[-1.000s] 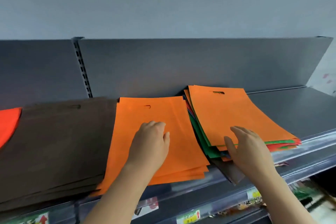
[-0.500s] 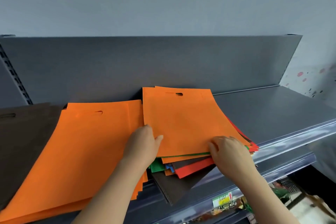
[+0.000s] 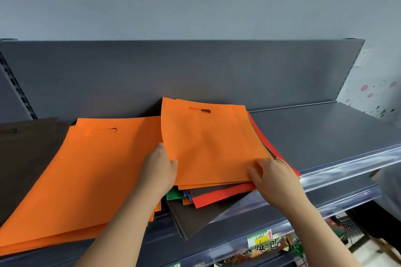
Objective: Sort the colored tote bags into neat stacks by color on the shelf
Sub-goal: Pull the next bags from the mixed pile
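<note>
An orange tote bag (image 3: 208,143) tops a mixed pile on the grey shelf (image 3: 325,134). Red (image 3: 219,197), green (image 3: 173,194), blue and brown (image 3: 195,217) bags stick out under it. My left hand (image 3: 159,170) holds the top bag's left edge, fingers hidden beneath it. My right hand (image 3: 273,174) pinches its lower right corner, thumb on top. Left of the pile lies a stack of orange bags (image 3: 86,180), and further left a brown stack (image 3: 23,158).
The shelf's back panel (image 3: 173,76) rises behind the bags. A clear price rail (image 3: 347,165) runs along the front edge. A lower shelf with packaged goods and a price label (image 3: 260,237) shows below. The shelf's right part is bare.
My view has swung right. My left hand left the orange stack and took the top bag's left edge. My right hand moved up from the pile's front edge to the bag's lower right corner.
</note>
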Demonstrator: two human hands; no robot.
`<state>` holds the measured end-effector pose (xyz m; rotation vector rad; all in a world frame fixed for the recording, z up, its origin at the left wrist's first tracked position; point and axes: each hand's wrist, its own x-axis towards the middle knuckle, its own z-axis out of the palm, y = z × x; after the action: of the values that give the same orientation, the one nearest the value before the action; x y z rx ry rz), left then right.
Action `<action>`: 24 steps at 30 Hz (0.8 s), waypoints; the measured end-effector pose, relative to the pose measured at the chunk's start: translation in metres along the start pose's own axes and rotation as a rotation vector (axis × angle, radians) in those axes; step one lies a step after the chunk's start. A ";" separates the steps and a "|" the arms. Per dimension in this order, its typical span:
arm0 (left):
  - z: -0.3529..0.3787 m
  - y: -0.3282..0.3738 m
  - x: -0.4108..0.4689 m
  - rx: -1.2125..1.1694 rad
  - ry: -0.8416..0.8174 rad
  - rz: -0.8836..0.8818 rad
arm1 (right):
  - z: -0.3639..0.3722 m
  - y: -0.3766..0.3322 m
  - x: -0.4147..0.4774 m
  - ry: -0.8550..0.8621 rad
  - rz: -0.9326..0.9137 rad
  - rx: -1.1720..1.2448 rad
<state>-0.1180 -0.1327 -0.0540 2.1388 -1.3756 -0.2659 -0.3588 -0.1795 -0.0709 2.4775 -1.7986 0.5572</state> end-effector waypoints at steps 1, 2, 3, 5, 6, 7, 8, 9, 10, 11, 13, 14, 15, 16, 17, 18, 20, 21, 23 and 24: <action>-0.001 0.002 -0.001 -0.020 0.014 -0.001 | 0.001 0.000 0.000 0.001 -0.013 0.026; -0.002 0.003 -0.001 -0.045 0.031 -0.003 | 0.002 0.000 0.000 0.001 -0.012 0.060; -0.004 0.004 -0.001 -0.075 0.047 -0.009 | 0.004 0.001 0.000 0.003 -0.004 0.093; -0.007 0.007 -0.001 -0.111 0.052 -0.006 | 0.005 0.005 0.000 0.029 0.030 0.131; -0.007 0.007 -0.001 -0.105 0.043 0.008 | 0.005 0.006 0.000 0.034 0.049 0.115; -0.008 0.007 -0.001 -0.091 0.038 0.030 | 0.004 0.007 -0.001 0.027 0.073 0.080; -0.008 0.007 -0.002 -0.086 0.038 0.052 | 0.003 0.007 -0.001 0.005 0.099 0.046; -0.009 0.007 -0.002 -0.098 0.046 0.072 | 0.002 0.007 -0.001 -0.022 0.120 0.024; -0.009 0.006 -0.003 -0.119 0.064 0.091 | 0.002 0.006 0.000 -0.044 0.136 0.018; -0.010 0.005 -0.003 -0.141 0.086 0.105 | 0.002 0.006 0.001 -0.057 0.145 0.021; -0.013 0.005 -0.005 -0.175 0.130 0.131 | 0.003 0.004 0.003 -0.073 0.158 0.019; -0.015 0.005 -0.006 -0.198 0.147 0.142 | 0.003 0.003 0.005 -0.080 0.166 0.010; -0.018 0.006 -0.007 -0.226 0.167 0.148 | 0.003 0.001 0.006 -0.089 0.178 0.002; -0.023 0.006 -0.008 -0.253 0.192 0.152 | 0.002 -0.001 0.008 -0.095 0.191 0.004; -0.028 0.006 -0.009 -0.278 0.217 0.153 | 0.001 -0.004 0.010 -0.097 0.202 0.020; -0.033 0.005 -0.010 -0.305 0.242 0.153 | 0.000 -0.008 0.012 -0.097 0.214 0.041; -0.043 0.002 -0.012 -0.362 0.271 0.144 | -0.001 -0.017 0.015 -0.104 0.227 0.068; -0.048 -0.001 -0.014 -0.394 0.277 0.137 | -0.001 -0.023 0.015 -0.113 0.233 0.084; -0.056 -0.009 -0.017 -0.433 0.282 0.117 | -0.001 -0.034 0.015 -0.098 0.252 0.185; -0.059 -0.014 -0.018 -0.428 0.280 0.105 | -0.001 -0.040 0.014 -0.072 0.271 0.266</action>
<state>-0.0883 -0.0916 -0.0170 1.6755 -1.1445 -0.1900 -0.3183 -0.1788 -0.0582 2.4516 -2.2441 0.7776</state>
